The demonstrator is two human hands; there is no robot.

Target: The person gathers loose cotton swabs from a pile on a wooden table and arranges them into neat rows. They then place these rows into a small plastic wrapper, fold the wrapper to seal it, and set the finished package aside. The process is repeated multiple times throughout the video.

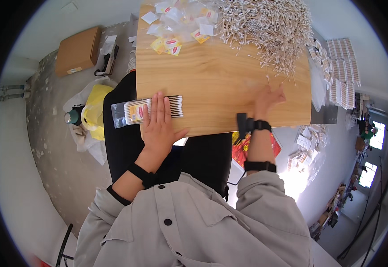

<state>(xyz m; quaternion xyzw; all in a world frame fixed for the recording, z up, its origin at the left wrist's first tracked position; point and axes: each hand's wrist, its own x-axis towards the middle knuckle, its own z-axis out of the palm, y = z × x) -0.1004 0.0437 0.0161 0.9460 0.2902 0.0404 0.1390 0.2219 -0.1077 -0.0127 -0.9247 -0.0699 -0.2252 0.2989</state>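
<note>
My left hand (159, 124) lies flat with fingers stretched across a clear bag of cotton swabs (175, 107), pressing on it at the table's near left edge. The bag has a yellow and white label (136, 111), and its empty plastic end hangs past the edge. My right hand (267, 100) is over the near right of the wooden table (203, 80), just short of a big loose heap of cotton swabs (265, 31). Its fingers are bent and blurred, so whether anything is between them I cannot tell. A few stray swabs lie close to its fingertips.
Empty clear bags and yellow label cards (176, 42) are spread at the table's far left. Stacked packs of swabs (342, 66) stand beyond the right edge, with more packs (307, 144) lower down. On the left floor are a cardboard box (78, 51) and a yellow bag (97, 107).
</note>
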